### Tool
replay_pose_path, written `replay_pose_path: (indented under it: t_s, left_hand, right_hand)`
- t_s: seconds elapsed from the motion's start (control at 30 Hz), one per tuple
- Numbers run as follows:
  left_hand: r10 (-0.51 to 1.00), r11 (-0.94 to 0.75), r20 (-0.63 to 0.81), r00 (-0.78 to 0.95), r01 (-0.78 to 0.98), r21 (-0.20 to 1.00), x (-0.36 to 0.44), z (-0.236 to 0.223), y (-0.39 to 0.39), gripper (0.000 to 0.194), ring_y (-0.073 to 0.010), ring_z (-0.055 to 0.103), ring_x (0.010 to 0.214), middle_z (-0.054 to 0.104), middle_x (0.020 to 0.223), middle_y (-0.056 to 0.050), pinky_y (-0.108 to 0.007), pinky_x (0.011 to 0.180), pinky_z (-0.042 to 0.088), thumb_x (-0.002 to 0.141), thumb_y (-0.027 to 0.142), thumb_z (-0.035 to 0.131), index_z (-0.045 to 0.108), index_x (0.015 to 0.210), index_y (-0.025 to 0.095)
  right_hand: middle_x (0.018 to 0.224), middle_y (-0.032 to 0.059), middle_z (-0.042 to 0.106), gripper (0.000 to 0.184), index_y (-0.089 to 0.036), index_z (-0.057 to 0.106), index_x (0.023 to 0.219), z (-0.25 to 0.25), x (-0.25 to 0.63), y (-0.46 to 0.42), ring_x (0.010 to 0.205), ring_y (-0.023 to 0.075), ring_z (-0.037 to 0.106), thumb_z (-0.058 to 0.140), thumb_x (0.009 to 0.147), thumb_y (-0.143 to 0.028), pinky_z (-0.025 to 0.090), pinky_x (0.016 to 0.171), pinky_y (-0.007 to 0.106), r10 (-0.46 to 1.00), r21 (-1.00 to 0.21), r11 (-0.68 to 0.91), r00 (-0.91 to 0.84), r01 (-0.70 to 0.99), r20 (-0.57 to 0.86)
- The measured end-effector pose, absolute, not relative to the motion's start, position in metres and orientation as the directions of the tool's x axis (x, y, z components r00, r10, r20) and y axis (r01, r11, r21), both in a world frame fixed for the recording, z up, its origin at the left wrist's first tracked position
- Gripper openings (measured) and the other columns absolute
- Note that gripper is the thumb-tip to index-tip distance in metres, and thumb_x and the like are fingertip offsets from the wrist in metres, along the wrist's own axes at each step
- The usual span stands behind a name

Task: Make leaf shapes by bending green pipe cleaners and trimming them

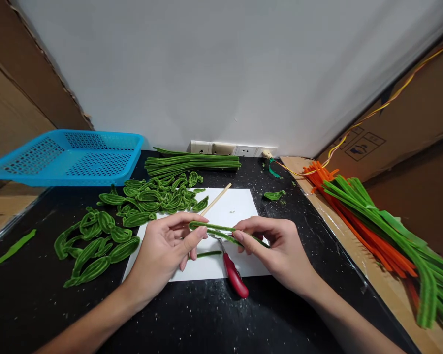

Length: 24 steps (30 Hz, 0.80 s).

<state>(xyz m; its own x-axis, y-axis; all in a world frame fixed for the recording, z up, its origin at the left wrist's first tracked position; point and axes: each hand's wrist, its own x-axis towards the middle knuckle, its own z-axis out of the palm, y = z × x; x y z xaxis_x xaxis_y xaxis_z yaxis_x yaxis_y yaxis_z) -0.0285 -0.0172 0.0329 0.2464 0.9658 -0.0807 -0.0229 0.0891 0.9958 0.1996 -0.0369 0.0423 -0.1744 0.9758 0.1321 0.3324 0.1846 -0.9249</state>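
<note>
A green pipe cleaner (221, 227), doubled into a long narrow loop, stretches between my two hands. Its rounded end is pinched by my left hand (173, 241), thumb against fingers. My right hand (271, 241) grips the other end, where the two strands come together. Below them, red-handled scissors (234, 275) lie on a white sheet of paper (239, 201), their blades partly covered by the pipe cleaner. A short green pipe cleaner piece (205, 254) rests on the paper near my left fingers. Behind my left hand, a thin wooden stick (217, 199) lies slantwise.
Many leaf-shaped green loops (147, 196) are heaped at left, with one leaf loop (274, 195) apart at right. Straight green pipe cleaners (192, 164) lie by the wall sockets (243, 151). A blue basket (129, 169) stands back left; orange pipe cleaners (369, 241) and green bundles lie right.
</note>
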Motion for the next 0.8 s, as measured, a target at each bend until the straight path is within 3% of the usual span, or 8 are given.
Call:
replay_pose_path:
  t_s: [0.1,0.27,0.47,0.57,0.67,0.73,0.8]
  left_hand:
    - [0.939,0.117,-0.109,0.326,-0.006,0.993,-0.0270,0.0322,-0.0168,0.030,-0.0075,0.052,0.041,0.069,0.063,-0.001,-0.015,0.037,0.040,0.091,0.039,0.076,0.076,0.104,0.012]
    - [0.858,0.122,-0.150,0.490,0.089,0.988,-0.0261,0.0310,-0.0217,0.034,-0.0049,0.050,0.048,0.074,0.079,-0.005,-0.015,0.044,0.040,0.100,0.040,0.065,0.075,0.082,0.012]
    - [0.815,0.075,-0.148,0.561,0.152,0.986,-0.0303,0.0308,-0.0258,0.033,-0.0107,0.052,0.059,0.069,0.075,-0.001,-0.020,0.051,0.041,0.102,0.045,0.063,0.079,0.110,0.017]
    - [0.804,-0.021,-0.109,0.584,0.211,0.977,-0.0290,0.0318,-0.0266,0.034,-0.0119,0.055,0.067,0.066,0.071,0.000,-0.021,0.060,0.041,0.104,0.041,0.060,0.079,0.089,0.017]
    - [0.799,-0.054,-0.091,0.594,0.221,0.974,-0.0275,0.0327,-0.0259,0.047,-0.0103,0.052,0.066,0.061,0.067,0.001,-0.022,0.064,0.038,0.106,0.040,0.058,0.068,0.068,0.015]
    - [0.800,0.004,-0.117,0.589,0.189,0.982,-0.0273,0.0331,-0.0245,0.051,-0.0081,0.046,0.058,0.058,0.064,0.002,-0.022,0.057,0.034,0.106,0.044,0.056,0.064,0.065,0.014]
    - [0.799,0.109,-0.153,0.581,0.110,0.988,-0.0277,0.0335,-0.0228,0.052,-0.0060,0.038,0.048,0.055,0.060,0.003,-0.022,0.049,0.029,0.105,0.048,0.057,0.064,0.066,0.014]
  right_hand:
    - [0.071,0.0008,0.076,0.015,-0.018,0.079,0.089,0.0413,0.1967,-0.0386,0.063,0.0124,0.067,0.072,0.095,-0.029,0.049,0.058,0.022,0.970,-0.913,0.210,-0.192,0.351,0.150]
    - [0.074,0.0009,0.077,0.011,-0.019,0.080,0.091,0.0405,0.1967,-0.0387,0.062,0.0128,0.067,0.072,0.094,-0.025,0.050,0.056,0.021,0.950,-0.868,0.296,-0.220,0.399,0.223]
    - [0.087,0.0025,0.083,0.010,-0.021,0.083,0.094,0.0422,0.2019,-0.0367,0.073,0.0160,0.076,0.073,0.094,-0.020,0.057,0.065,0.023,0.922,-0.834,0.361,-0.294,0.418,0.252]
    - [0.087,0.0019,0.084,0.009,-0.022,0.083,0.093,0.0424,0.2012,-0.0378,0.073,0.0153,0.077,0.074,0.094,-0.021,0.058,0.067,0.022,0.915,-0.835,0.368,-0.318,0.410,0.247]
    - [0.083,0.0021,0.082,0.008,-0.022,0.083,0.097,0.0425,0.2011,-0.0381,0.070,0.0147,0.076,0.076,0.093,-0.023,0.056,0.063,0.021,0.934,-0.866,0.320,-0.282,0.384,0.219]
    - [0.077,0.0010,0.078,0.023,-0.024,0.080,0.113,0.0418,0.2030,-0.0369,0.064,0.0137,0.072,0.080,0.091,-0.030,0.055,0.059,0.021,0.946,-0.928,0.275,-0.246,0.253,0.213]
    - [0.075,-0.0011,0.073,0.052,-0.028,0.070,0.133,0.0401,0.2056,-0.0349,0.058,0.0128,0.067,0.086,0.085,-0.039,0.055,0.054,0.022,0.944,-0.969,0.242,-0.241,0.042,0.226]
